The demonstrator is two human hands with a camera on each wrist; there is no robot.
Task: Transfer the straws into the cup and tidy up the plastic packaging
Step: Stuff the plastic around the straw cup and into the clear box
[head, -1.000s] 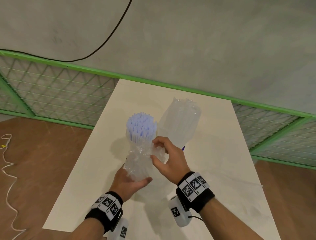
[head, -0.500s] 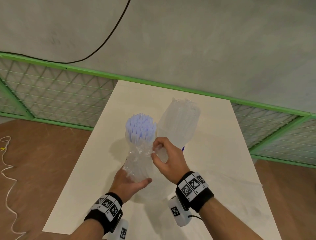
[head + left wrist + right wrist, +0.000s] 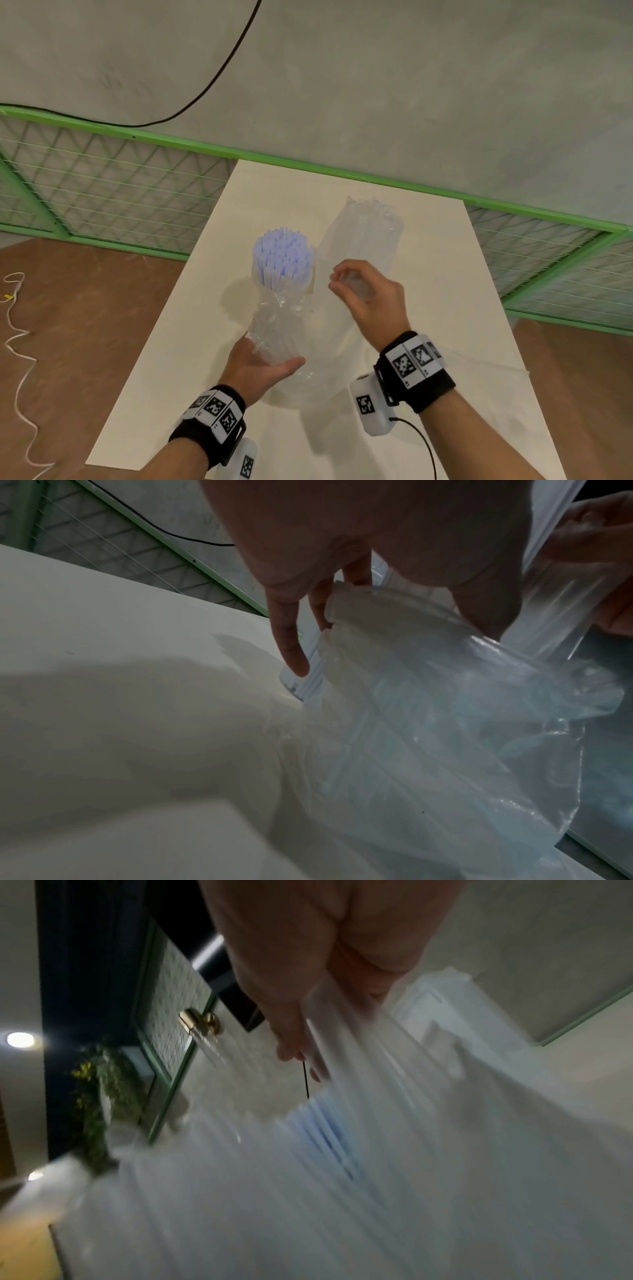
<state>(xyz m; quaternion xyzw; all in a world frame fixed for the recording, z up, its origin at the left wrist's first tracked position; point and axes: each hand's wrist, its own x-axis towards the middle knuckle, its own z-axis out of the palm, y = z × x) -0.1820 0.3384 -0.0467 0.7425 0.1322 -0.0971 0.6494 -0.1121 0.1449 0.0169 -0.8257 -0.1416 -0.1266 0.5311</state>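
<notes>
On the pale cream rectangular desk (image 3: 462, 308), a bundle of thin white-and-lilac plastic straws (image 3: 282, 257) stands upright, its lower part sheathed in crinkled clear plastic packaging (image 3: 277, 329) that has bunched into folds just below the exposed straw tips. The left hand (image 3: 255, 368) cups the bottom of this wrapped bundle, thumb and fingers curled round the plastic from below; in the left wrist view the fingers (image 3: 291, 647) wrap round the film, with one finger stretched toward the base of what seems to be a clear cup, though the film hides most of it. The right hand (image 3: 371, 298) hovers just right of the bundle, apart from it, its thumb and fingertips drawn together in a pinch; something clear shows between them, and the blurred right wrist view shows translucent film trailing from the fingers (image 3: 294, 1042), so it appears to pinch a strip of plastic. Behind the right hand stands a second tall clear plastic sleeve (image 3: 363, 236), open and ragged at the top. A green metal mesh fence (image 3: 102, 192) runs behind the desk, and a white cord (image 3: 17, 329) lies on the brown floor at left.
</notes>
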